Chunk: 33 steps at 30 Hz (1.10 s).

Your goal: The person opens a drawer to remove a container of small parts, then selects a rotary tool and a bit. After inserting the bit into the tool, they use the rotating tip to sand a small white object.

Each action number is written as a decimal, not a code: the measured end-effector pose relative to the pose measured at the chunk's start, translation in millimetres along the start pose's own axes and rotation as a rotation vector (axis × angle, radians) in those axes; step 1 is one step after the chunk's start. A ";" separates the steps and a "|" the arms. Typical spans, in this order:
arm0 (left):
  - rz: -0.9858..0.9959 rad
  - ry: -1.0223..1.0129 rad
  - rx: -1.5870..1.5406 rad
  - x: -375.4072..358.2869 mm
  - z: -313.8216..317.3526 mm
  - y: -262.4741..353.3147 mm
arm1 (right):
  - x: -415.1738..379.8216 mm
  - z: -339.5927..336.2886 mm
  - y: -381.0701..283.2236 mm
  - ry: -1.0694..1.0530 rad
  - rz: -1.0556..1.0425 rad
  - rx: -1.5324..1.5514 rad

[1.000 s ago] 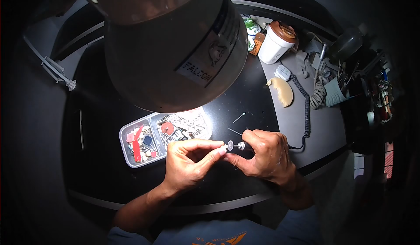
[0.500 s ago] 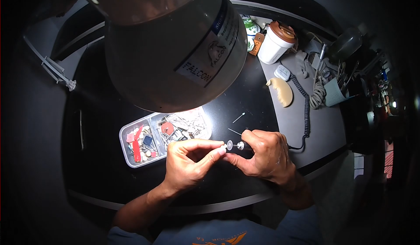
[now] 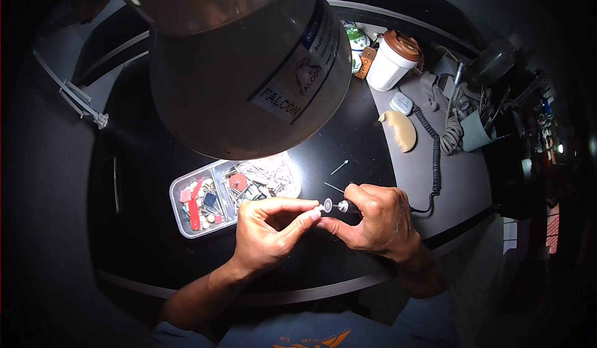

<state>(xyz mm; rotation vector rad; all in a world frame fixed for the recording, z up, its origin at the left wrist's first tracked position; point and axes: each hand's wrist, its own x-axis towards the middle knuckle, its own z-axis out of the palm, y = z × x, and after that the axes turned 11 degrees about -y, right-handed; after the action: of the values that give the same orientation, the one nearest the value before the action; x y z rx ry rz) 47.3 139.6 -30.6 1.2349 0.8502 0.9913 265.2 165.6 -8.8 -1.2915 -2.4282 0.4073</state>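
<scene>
My left hand (image 3: 267, 231) pinches a small whitish piece (image 3: 320, 209) between thumb and fingertips; most of it is hidden by them. A rotary handpiece (image 3: 350, 207) lies in the closed grip of my right hand (image 3: 379, 220), its nose pointing left. On its thin shank sits a small round disc (image 3: 328, 206), right beside the whitish piece. The tips of both thumbs come close together under the disc. Behind the left hand stands a clear two-part box (image 3: 180, 220), filled with burs, discs and small polishing bits.
A large lamp (image 3: 249, 87) hangs low over the black desk. Two thin burs (image 3: 339, 167) lie beyond my right hand. To the right are a cream-coloured curved piece (image 3: 401, 130), a coiled cord (image 3: 436, 155), a white cup with brown lid (image 3: 390, 62) and a tool holder (image 3: 476, 132).
</scene>
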 end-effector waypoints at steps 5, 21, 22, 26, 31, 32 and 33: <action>0.002 -0.002 -0.033 0.3 0.1 -1.9 | -0.5 -1.5 -0.8 -0.037 0.009 -0.016; 0.013 0.001 0.019 0.4 0.3 -0.2 | -0.8 -1.8 -0.4 -0.064 0.021 -0.036; 0.013 0.000 0.017 0.4 0.1 -1.0 | -0.9 -1.4 -0.2 -0.065 0.023 -0.032; 0.015 -0.005 0.020 0.2 -0.6 -2.0 | -0.6 -2.7 -1.4 -0.048 0.029 -0.022; 0.019 -0.001 0.020 0.0 -0.7 -2.1 | -0.2 -0.5 -1.1 -0.005 0.014 0.005; 0.015 0.000 0.018 -0.2 -0.6 -2.1 | -0.1 -0.9 -1.2 -0.009 0.015 0.005; 0.016 0.000 0.020 -0.4 -0.6 -1.9 | -0.3 -1.2 -1.4 -0.012 0.017 0.006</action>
<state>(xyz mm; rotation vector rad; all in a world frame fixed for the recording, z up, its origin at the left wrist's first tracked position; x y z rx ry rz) 46.9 139.3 -32.6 1.2604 0.8532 0.9974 264.8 164.7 -7.1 -1.3115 -2.4258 0.4286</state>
